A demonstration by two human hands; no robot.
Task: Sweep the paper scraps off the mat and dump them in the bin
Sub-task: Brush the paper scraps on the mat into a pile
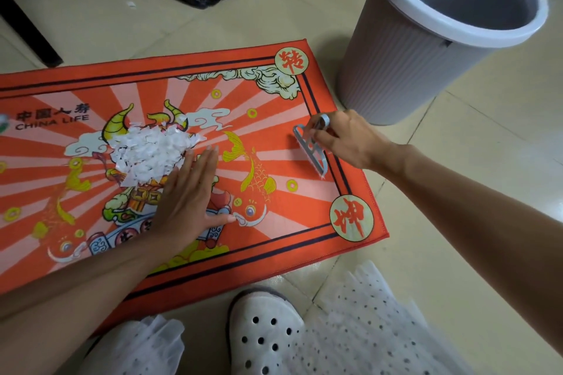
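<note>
Paper scraps [150,152] piled mid-mat [304,216], hemmed by left hand [185,201], laid flat, fingers spread. Small brush [312,146] gripped by right hand [350,138] at mat edge, likely for sweeping. Bin [426,49] parked just beyond.

Bare forearms, white perforated clog [265,332], white dotted tulle skirt [365,323]

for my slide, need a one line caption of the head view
Left hand flat beside paper scraps on mat; right hand grips brush.
</note>
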